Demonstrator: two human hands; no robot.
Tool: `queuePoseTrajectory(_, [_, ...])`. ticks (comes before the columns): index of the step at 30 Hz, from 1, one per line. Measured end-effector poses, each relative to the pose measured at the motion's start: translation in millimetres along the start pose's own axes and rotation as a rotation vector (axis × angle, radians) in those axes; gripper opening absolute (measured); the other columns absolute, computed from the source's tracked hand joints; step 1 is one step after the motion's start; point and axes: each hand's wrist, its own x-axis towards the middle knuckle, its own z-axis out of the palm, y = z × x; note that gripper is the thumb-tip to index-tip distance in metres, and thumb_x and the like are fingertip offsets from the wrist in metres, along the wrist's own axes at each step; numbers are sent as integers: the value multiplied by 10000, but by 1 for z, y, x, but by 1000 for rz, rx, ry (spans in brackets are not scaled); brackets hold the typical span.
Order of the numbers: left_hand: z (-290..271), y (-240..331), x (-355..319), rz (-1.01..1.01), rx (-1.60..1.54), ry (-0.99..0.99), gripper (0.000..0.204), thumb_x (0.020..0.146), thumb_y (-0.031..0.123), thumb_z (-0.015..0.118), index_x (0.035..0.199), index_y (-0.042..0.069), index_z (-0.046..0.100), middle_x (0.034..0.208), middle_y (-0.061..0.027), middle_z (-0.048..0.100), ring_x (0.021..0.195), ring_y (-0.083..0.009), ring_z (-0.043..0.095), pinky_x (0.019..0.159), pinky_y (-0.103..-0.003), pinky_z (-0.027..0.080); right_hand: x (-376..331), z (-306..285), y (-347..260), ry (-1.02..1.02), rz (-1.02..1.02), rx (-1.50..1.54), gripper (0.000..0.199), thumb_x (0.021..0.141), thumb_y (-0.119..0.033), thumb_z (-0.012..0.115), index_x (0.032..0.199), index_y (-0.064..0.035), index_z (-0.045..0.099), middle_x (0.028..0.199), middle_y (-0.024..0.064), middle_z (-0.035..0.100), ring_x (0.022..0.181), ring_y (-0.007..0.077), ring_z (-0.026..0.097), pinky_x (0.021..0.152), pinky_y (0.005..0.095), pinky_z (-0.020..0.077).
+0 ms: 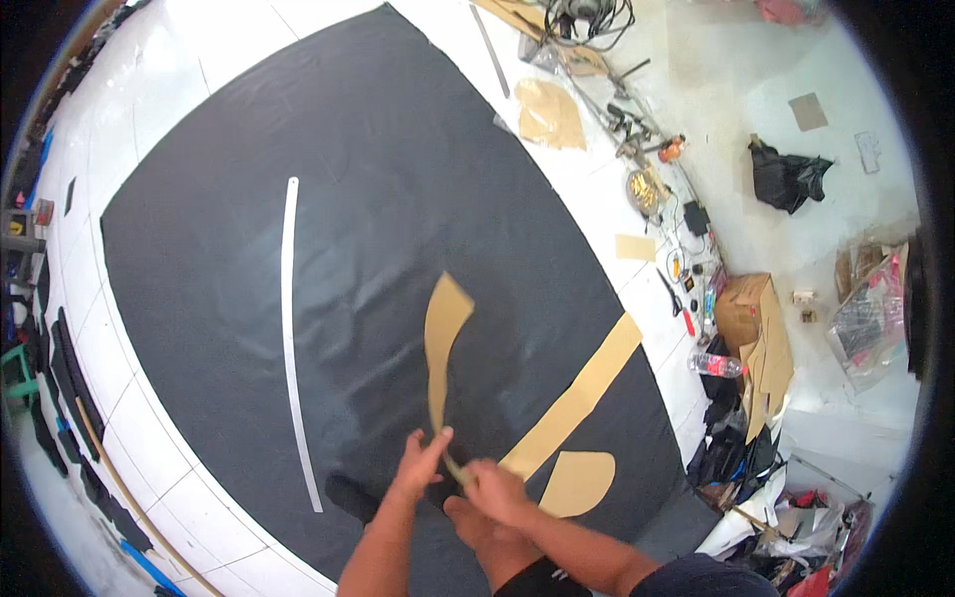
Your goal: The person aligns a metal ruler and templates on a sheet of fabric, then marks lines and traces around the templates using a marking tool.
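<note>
A long, curved piece of tan cardboard (443, 333), wide at its far end and narrow toward me, is held up over a large black sheet (368, 149). My left hand (421, 466) grips its narrow part between thumb and fingers. Closer to me, my right hand (494, 492) is closed round the near end, which its fingers partly hide. To the right, a straight tan cardboard strip (572, 396) lies slantwise on the sheet. Beside it rests a flat tan cardboard piece with one rounded side (579, 484).
On the sheet's left half lies a long pale metal ruler (290, 298). Along its right edge are a water bottle (718, 365), a cardboard box (744, 310), scissors (670, 294) and a bowl of brass-coloured small parts (645, 192). A black plastic bag (788, 176) sits farther right.
</note>
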Motion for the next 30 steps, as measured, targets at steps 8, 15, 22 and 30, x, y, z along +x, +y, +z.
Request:
queuePoseTrajectory(8, [3, -43, -38, 367, 249, 155, 323, 859, 145, 599, 1158, 42, 667, 989, -183, 733, 951, -347, 712, 845, -420, 549, -73, -51, -46, -282, -110, 159, 478, 855, -423, 696, 1199, -94, 646, 1107, 163, 684, 1051, 387, 660, 902, 465, 529])
queuePoseTrajectory(15, [-52, 9, -92, 548, -248, 190, 155, 836, 93, 650, 935, -3, 579, 760, -30, 587, 734, -106, 542, 690, -270, 472, 3, -127, -107, 328, -365, -23, 803, 780, -484, 826, 1388, -42, 544, 1478, 176, 497, 1289, 334, 554, 1055, 410, 470])
queuePoseTrajectory(22, [-107, 74, -117, 744, -152, 218, 113, 776, 55, 603, 864, -14, 589, 768, -121, 604, 682, -176, 579, 660, -322, 487, 92, -224, -221, -270, -265, 34, 600, 826, -376, 821, 1298, -56, 632, 1327, 143, 641, 1246, 257, 602, 1077, 389, 458])
queuePoseTrajectory(30, [-161, 153, -146, 664, -198, 343, 157, 783, 128, 601, 916, 47, 619, 916, -131, 645, 888, -387, 627, 772, -441, 512, 142, -241, -338, -476, -614, -147, 818, 764, -376, 872, 1436, -61, 527, 1362, 133, 602, 1301, 273, 562, 1107, 383, 426])
